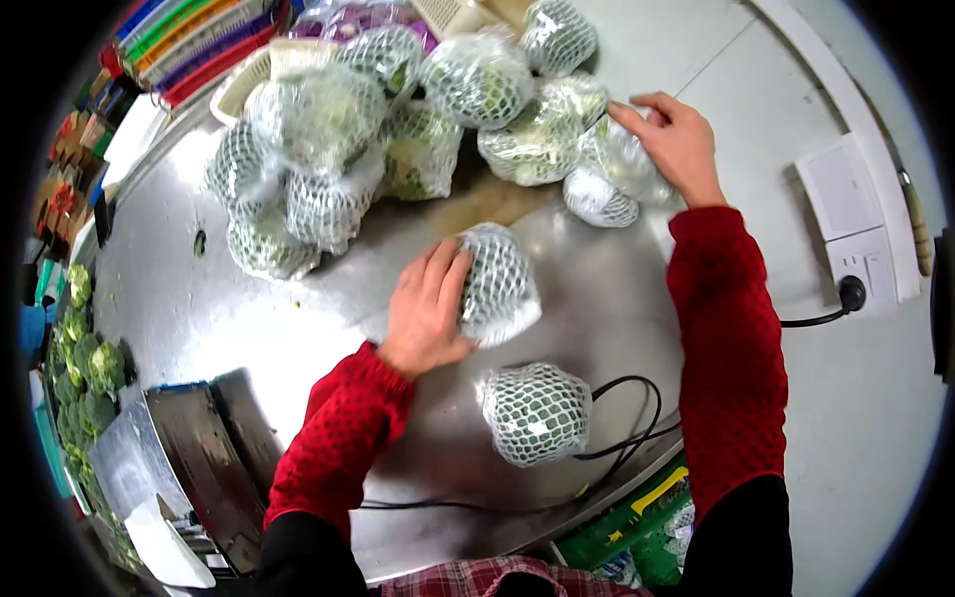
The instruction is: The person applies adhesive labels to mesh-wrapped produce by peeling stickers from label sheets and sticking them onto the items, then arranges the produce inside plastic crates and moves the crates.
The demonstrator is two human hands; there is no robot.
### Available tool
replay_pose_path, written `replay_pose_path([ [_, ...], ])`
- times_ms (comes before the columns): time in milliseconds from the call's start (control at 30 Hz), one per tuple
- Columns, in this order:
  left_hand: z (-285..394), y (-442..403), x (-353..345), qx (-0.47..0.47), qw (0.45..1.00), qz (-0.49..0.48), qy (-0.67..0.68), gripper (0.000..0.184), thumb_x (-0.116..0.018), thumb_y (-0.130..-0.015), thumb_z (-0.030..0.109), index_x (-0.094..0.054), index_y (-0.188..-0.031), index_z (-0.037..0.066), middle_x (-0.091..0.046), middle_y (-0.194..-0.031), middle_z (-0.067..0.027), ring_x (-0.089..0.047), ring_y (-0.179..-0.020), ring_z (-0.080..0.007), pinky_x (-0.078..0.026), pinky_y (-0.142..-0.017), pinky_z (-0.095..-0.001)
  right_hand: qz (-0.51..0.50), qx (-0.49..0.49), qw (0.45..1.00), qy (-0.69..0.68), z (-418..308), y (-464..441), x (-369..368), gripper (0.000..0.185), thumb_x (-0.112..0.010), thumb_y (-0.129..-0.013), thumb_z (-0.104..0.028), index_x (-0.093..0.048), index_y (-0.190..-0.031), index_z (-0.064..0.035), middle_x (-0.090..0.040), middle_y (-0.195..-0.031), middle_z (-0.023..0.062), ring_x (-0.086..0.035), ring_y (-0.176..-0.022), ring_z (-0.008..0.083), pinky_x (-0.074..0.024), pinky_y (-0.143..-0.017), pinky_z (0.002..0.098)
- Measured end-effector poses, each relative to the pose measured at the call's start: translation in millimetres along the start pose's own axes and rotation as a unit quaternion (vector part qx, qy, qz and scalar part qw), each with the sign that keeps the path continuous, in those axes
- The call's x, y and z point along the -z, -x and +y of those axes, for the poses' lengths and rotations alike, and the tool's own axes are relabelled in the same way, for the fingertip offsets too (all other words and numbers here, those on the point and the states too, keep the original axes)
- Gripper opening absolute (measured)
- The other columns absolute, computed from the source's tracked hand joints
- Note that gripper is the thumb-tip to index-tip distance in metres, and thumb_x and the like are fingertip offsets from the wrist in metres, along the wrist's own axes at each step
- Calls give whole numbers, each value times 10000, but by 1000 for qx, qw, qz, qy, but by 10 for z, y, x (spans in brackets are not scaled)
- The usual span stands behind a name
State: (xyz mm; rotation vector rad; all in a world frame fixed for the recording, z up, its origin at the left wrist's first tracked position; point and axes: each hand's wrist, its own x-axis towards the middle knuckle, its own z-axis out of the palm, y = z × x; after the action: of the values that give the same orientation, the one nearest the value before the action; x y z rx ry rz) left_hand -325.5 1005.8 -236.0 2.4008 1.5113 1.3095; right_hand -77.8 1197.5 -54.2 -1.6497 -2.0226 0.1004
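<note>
My left hand (pixel 430 308) is closed around the side of a net-wrapped vegetable (pixel 495 284), with its fingers over the white foam mesh. That piece is at the middle of the steel table (pixel 428 438). My right hand (pixel 671 144) is at the right end of a pile, fingers apart and bent, over a vegetable in clear film and netting (pixel 622 159); its thumb side is partly hidden. A smaller netted bundle (pixel 600 199) lies just below. Nearer my body sits another netted green vegetable (pixel 537 413), touched by neither hand.
Several netted, film-wrapped vegetables (pixel 318 119) are heaped at the back. Loose broccoli (pixel 104 368) lies at the left edge beside a metal machine (pixel 204 468). A black cable (pixel 627 448) crosses the front. Coloured crates (pixel 199 40) stand back left; a green crate (pixel 627 542) is below the table.
</note>
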Motion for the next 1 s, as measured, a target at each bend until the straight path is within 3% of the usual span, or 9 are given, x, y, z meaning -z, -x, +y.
replay_pose_path([
  [100,301,663,298,29,998,-48,-40,728,-688,-547,94,-522,-1248,-10,-465,-1367,-270,-474,-1234,-455,-405,-988,-530,97,259,961,28,180,571,-354,604,-869,-583,-469,-719,-1013,-73,-670,-966,61,-635,-858,237,-509,-717,351],
  [233,707,1288,673,55,991,-81,-89,659,-742,-563,163,-571,-1184,27,-512,-1299,-239,-500,-1199,-423,-421,-946,-528,79,209,975,-18,441,1186,-690,751,-879,-539,-472,-671,-1165,-112,-597,-1205,134,-590,-1052,294,-496,-829,366],
  [333,971,1156,1037,105,974,-198,14,716,-836,-576,485,-616,-1107,59,-544,-1207,-169,-529,-1105,-358,-440,-865,-493,-61,243,961,121,465,1577,-718,847,-854,-546,-533,-626,-1247,-116,-516,-1328,174,-488,-1208,358,-446,-960,434],
  [467,925,640,563,79,979,-175,63,733,-796,-648,539,-626,-1188,73,-580,-1245,-176,-588,-1042,-369,-476,-868,-491,-243,148,958,24,272,2110,-787,697,-822,-599,-505,-677,-1145,-97,-590,-1205,183,-520,-1144,351,-452,-917,438],
  [700,1298,1089,762,80,922,-379,25,648,-782,-670,563,-694,-1111,97,-682,-1012,-133,-639,-845,-322,-524,-725,-437,-226,183,957,20,-10,2798,-478,599,-812,-695,-443,-661,-1162,-100,-590,-1154,151,-557,-1074,355,-464,-922,448],
  [767,1297,984,875,59,916,-393,59,641,-807,-673,511,-680,-1128,78,-676,-1026,-157,-650,-886,-351,-530,-756,-460,-466,19,867,-174,90,2585,-395,643,-799,-705,-458,-645,-1173,-46,-619,-1133,230,-573,-1079,397,-461,-929,451],
  [833,1113,682,851,92,934,-331,95,698,-819,-679,453,-616,-1216,57,-658,-1060,-183,-637,-945,-394,-527,-808,-468,-78,47,977,-192,557,2193,-627,723,-805,-716,-434,-575,-1283,-47,-570,-1251,232,-527,-1185,391,-447,-980,424],
  [900,827,-51,622,120,975,-187,13,815,-817,-696,377,-473,-1352,36,-563,-1259,-225,-551,-1129,-437,-493,-922,-443,82,-1,995,-64,604,1371,-472,876,-830,-688,-446,-471,-1389,-61,-491,-1369,227,-461,-1279,385,-418,-1029,462],
  [1000,393,-1362,70,-82,962,12,-260,851,-788,-702,296,-392,-1440,139,-393,-1474,-141,-370,-1352,-372,-326,-1082,-524,-11,-45,998,53,646,869,-664,1009,-873,-636,-429,-380,-1445,-82,-425,-1421,215,-405,-1313,392,-396,-1037,525],
])
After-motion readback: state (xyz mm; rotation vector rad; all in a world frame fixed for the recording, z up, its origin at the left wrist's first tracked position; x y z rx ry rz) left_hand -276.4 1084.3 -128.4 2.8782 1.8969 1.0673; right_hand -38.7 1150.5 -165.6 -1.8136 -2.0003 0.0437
